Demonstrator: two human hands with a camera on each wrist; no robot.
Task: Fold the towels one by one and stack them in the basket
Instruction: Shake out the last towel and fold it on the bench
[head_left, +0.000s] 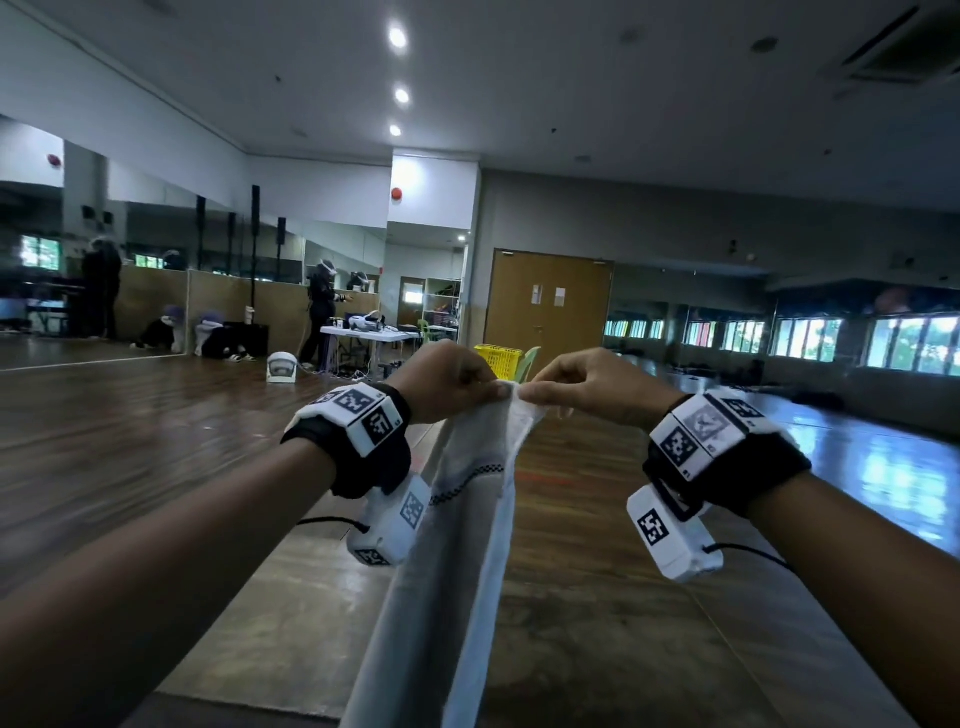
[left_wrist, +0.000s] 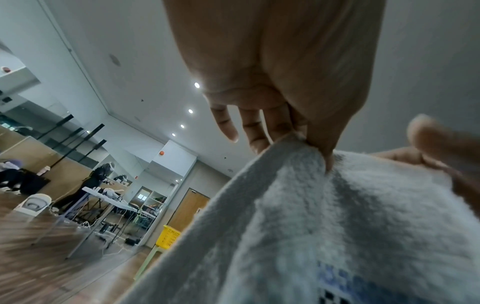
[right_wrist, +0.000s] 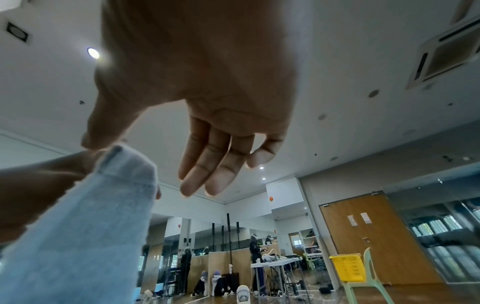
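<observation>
A white towel (head_left: 467, 519) with a dark checked band hangs lengthwise in front of me, held up at chest height. My left hand (head_left: 493, 392) pinches its top edge between thumb and forefinger, and the left wrist view shows that hand (left_wrist: 311, 148) on the towel (left_wrist: 324, 226). My right hand (head_left: 530, 392) pinches the top edge right beside it. In the right wrist view the right hand (right_wrist: 111, 150) pinches a corner of the towel (right_wrist: 91, 226) while its other fingers (right_wrist: 207, 164) hang loose. The yellow basket (head_left: 498, 358) stands far ahead on a green chair.
I stand on a wooden floor (head_left: 156, 441) in a large hall. A white folding table (head_left: 363, 332) with gear, a person beside it and cables on the floor are at the back left. A wooden double door (head_left: 550, 306) is behind the basket.
</observation>
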